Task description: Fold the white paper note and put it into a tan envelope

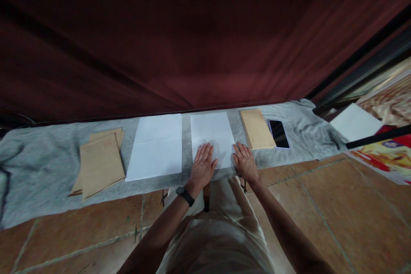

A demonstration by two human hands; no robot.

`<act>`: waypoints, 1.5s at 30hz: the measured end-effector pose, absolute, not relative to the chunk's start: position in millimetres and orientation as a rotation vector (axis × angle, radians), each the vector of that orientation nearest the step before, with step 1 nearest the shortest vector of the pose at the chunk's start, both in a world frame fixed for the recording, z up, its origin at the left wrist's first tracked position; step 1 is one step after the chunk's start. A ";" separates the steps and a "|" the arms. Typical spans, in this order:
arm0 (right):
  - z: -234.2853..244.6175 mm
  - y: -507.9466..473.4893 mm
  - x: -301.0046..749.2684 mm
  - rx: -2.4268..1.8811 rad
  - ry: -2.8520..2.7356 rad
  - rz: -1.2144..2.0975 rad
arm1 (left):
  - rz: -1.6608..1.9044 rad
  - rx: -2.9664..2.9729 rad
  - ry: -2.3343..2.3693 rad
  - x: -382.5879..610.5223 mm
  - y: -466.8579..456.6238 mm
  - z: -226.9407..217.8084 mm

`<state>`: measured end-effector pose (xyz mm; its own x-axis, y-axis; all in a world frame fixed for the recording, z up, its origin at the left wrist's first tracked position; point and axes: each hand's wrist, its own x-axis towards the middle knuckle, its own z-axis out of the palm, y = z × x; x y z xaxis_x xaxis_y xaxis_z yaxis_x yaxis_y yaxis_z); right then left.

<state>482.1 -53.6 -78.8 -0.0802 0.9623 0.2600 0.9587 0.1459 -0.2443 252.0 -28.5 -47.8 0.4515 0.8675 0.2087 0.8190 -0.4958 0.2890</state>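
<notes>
My left hand [203, 163] lies flat, fingers stretched out, on the near left part of a white sheet of paper [212, 133]. My right hand [244, 160] lies flat too, at the sheet's near right corner and partly on the grey cloth [41, 167]. Neither hand holds anything. A black band sits on my left wrist. The sheet lies on the grey cloth spread along the floor in front of a dark red curtain [180, 34].
Left of the sheet lies a larger white sheet [157, 145], then a pile of brown envelopes [99, 162]. To the right are a brown envelope [256, 128] and a black phone [278, 133]. More white paper [355, 122] and a colourful print [385, 156] are at far right. Tiled floor [321, 197] below.
</notes>
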 end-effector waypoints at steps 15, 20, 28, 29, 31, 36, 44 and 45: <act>-59.4 30.4 435.7 -1.740 -2.188 0.158 | 0.453 2.513 1.616 282.2 64.9 -71.7; -64.3 46.6 426.8 -1.762 -2.192 0.134 | 0.430 2.475 1.676 267.0 68.6 -69.9; -81.6 10.4 468.7 -1.820 -1.989 0.109 | 0.635 2.174 1.821 227.5 25.3 -69.7; -83.4 1.8 472.4 -1.793 -1.975 0.119 | 0.683 2.116 1.803 223.2 14.7 -71.9; -86.6 -16.0 477.4 -1.755 -1.956 0.143 | 0.785 1.952 1.753 215.5 -6.1 -76.6; -86.0 -45.1 480.1 -1.714 -1.880 0.192 | 0.942 1.548 1.672 202.8 -32.8 -78.8; -70.7 -50.4 478.3 -1.748 -1.661 0.423 | 0.951 1.173 1.632 196.1 -29.6 -57.8; -70.6 -52.3 478.9 -1.738 -1.644 0.439 | 0.924 1.121 1.587 196.1 -32.5 -54.1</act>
